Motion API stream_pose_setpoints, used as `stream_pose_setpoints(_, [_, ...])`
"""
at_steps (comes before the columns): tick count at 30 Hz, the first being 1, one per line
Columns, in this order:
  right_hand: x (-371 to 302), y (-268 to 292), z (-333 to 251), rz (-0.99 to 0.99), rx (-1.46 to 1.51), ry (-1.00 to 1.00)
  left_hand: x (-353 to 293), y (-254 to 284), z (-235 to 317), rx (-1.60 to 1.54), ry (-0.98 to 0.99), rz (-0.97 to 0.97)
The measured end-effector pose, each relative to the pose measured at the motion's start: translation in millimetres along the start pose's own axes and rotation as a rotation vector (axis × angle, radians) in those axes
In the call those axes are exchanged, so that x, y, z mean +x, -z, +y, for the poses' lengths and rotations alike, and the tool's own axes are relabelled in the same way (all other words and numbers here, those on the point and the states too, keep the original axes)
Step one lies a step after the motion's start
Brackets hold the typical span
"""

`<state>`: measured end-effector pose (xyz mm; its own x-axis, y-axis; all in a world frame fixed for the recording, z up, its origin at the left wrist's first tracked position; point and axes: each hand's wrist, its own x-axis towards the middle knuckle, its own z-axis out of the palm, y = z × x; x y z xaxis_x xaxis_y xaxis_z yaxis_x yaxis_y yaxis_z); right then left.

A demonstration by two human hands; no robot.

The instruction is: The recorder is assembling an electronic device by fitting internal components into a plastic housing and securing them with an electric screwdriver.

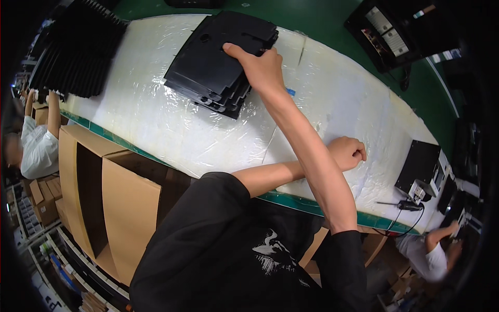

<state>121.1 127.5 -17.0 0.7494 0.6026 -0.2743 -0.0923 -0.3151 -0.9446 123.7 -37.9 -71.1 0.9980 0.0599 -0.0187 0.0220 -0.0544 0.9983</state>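
My arms cross over the white, film-covered table [140, 52]. My right hand [262, 67] reaches forward to a short stack of black plastic panels [213, 57]. Its thumb presses on the top panel's face and its fingers curl round the right edge. The panels lie slightly out of line, with several edges showing at the near side. My left hand [345, 153] rests on the table to the right, under and beyond my right forearm. Its fingers are curled into a loose fist, and nothing shows in them.
A long row of stacked black panels [78, 52] fills the table's far left. Open cardboard boxes [130, 208] stand below the near edge. A black device with a cable [418, 169] sits at the right end. Other people [39, 140] work at both sides.
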Motion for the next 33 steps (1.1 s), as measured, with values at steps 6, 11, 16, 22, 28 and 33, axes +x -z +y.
stream_pose_setpoints(6, [-7,5,0,0.217,-0.057,-0.001,0,0,-2,0.005,-0.046,0.014])
stream_pose_setpoints(11, [-7,26,5,0.096,-0.101,0.017,-1,-3,-2,0.028,-0.037,0.007])
stream_pose_setpoints(16, [-15,18,5,0.013,-0.123,0.02,-1,-5,-4,0.081,-0.026,0.017])
stream_pose_setpoints(22, [-17,14,10,0.071,-0.164,0.096,3,-6,-4,0.125,-0.042,0.0])
stream_pose_setpoints(28, [-65,55,17,0.165,0.006,0.225,10,-8,-12,0.079,-0.035,-0.034])
stream_pose_setpoints(33, [-151,143,83,0.615,-0.018,0.374,-3,-17,2,0.095,0.059,0.038])
